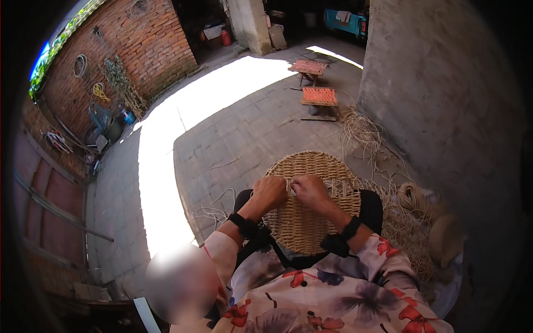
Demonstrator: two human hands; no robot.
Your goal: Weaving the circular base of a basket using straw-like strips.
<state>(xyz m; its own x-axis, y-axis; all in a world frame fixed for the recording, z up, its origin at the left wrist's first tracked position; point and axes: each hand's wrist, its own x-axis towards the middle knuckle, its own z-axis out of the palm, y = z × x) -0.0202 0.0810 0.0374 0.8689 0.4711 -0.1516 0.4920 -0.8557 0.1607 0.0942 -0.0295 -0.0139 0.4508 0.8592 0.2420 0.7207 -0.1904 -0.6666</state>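
Note:
A rounded piece of tan woven cord work [305,219] lies across my lap, its far part rising beyond my hands. Over its middle, my left hand [270,192] is closed, knuckles up, fingers curled against the weave; what they hold is hidden. Close beside it, my right hand [311,191] is closed too, thumb and fingers pinched together. A small pale bit shows at the right fingertips, too small to name. Dark bands circle both wrists.
Loose tan cord [363,133] sprawls along the wall at the right, with a coiled bundle [411,197] nearer me. Two low stools with red woven seats [319,96] stand ahead. A brick wall [133,50] rises at the far left. Someone's blurred head [182,283] is at lower left.

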